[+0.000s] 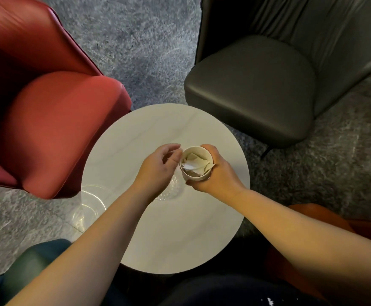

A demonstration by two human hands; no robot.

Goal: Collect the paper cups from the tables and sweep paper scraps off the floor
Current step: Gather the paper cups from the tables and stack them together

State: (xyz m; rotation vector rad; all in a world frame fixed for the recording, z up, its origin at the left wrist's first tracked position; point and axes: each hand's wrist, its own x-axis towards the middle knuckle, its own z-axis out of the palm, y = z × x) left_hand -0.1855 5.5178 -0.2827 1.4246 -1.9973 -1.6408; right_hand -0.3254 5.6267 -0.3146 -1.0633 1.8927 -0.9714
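Above the table (pixel 136 133), right hand (pixel 217 173) grips paper cup (pixel 196 163).

right hand (pixel 217 173): grips paper cup (pixel 196 163) from the side, above round white table (pixel 169 235)
cup contents: crumpled paper scraps (pixel 194 165), cup upright
left hand (pixel 158 166): just beside cup rim, fingers loosely curled, holds nothing
glass dish (pixel 169 192): clear, on table, partly under left hand
seats: red armchair (pixel 54 120) left, dark grey chair (pixel 253 89) right
floor: grey carpet (pixel 149 51)
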